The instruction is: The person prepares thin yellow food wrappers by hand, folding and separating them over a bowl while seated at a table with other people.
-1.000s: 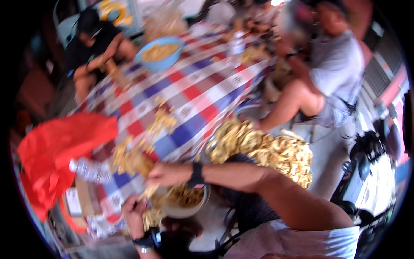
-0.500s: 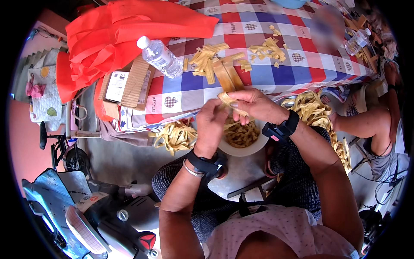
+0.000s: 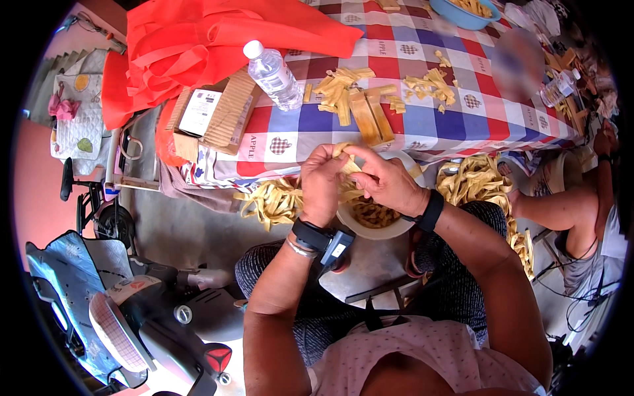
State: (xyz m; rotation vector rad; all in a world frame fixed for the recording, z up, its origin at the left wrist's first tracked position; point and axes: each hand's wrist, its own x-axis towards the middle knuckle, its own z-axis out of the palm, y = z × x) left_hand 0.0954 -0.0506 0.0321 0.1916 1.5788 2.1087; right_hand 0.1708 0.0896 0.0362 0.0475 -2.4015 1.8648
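Since half a second ago, both hands have lifted slightly. The left hand [image 3: 321,181] and right hand [image 3: 386,181] pinch a pale yellow peel strip [image 3: 345,158] between their fingertips, its long axis running between them, above the round white bowl [image 3: 396,228]. Beyond lies the checked tablecloth [image 3: 422,119] with a clear plastic bottle [image 3: 274,76].

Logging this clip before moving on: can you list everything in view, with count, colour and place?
strip: one, pale yellow, pinched between both hands
bowl: one, white, on lap, holds strips
strips on table: several heaps, yellow
strips on floor: heaps, yellow, below table edge
tablecloth: one, red, blue and white checks
bottle: one, clear, white cap, lying on table
bag: one, red, table's left end
box: one, brown cardboard, beside bottle
blue bowl: one, far end
co-worker's arm: right
left hand: watch on wrist
right hand: black wristband
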